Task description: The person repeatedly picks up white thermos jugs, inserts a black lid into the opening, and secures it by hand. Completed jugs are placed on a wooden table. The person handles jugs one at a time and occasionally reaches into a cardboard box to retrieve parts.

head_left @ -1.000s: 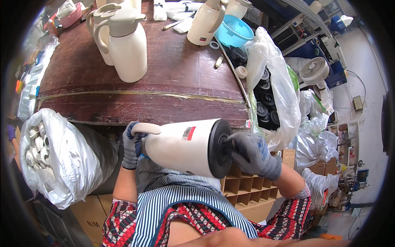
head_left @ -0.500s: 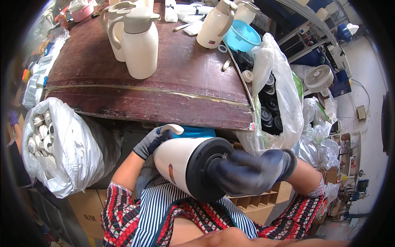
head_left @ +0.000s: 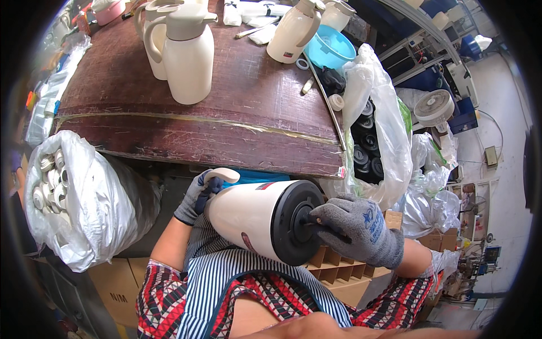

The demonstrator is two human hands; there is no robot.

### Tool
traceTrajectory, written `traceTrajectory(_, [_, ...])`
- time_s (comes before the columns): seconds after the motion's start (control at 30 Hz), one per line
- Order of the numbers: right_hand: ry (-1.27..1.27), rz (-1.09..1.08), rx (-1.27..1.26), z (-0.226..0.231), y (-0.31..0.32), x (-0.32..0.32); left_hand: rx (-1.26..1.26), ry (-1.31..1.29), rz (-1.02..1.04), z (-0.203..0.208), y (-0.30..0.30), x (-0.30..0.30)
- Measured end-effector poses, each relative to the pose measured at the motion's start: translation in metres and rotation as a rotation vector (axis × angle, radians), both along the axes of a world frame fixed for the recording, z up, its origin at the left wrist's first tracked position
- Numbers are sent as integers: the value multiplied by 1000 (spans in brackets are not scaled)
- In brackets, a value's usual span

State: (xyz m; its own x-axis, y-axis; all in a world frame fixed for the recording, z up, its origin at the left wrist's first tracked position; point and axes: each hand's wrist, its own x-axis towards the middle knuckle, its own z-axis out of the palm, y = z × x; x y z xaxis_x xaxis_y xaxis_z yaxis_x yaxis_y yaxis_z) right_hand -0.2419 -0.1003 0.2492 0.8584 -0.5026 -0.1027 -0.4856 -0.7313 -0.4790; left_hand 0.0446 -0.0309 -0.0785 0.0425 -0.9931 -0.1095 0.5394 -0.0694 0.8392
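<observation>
A white vacuum jug point(head_left: 244, 213) lies on its side across my lap, its black base point(head_left: 284, 229) turned toward the right. My left hand point(head_left: 193, 198), in a grey and dark blue glove, is wrapped round the jug's pale handle point(head_left: 224, 174). At the base's middle, the gloved fingers of my right hand point(head_left: 358, 230) pinch a small black part of the round bottom cap point(head_left: 304, 221). The fingertips partly hide that part. The jug's spout end is hidden behind its body and my left hand.
Pale jugs point(head_left: 191, 68) stand on the dark red table point(head_left: 254, 96), with a blue basin point(head_left: 330, 48) at its right. A bag of white parts point(head_left: 101, 209) stands left; a bag of black caps point(head_left: 384, 130) stands right. A divided carton point(head_left: 341, 268) is beneath my right hand.
My right hand, blurred and sweeping over the base before, is now steady with fingers pinched at its centre. The jug has turned and shifted slightly, showing more of its base.
</observation>
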Motion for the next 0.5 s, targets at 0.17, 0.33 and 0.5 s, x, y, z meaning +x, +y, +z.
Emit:
traceTrajectory(0.17, [87, -33, -9, -3, -5, 1, 61, -123, -86, -4, -3, 5])
traceTrajectory(0.33, [82, 38, 14, -19, -9, -4, 69, -113, -97, -9, -7, 0])
traceTrajectory(0.5, [115, 689, -478, -9, -12, 4, 82, -111, -188, -19, -12, 6])
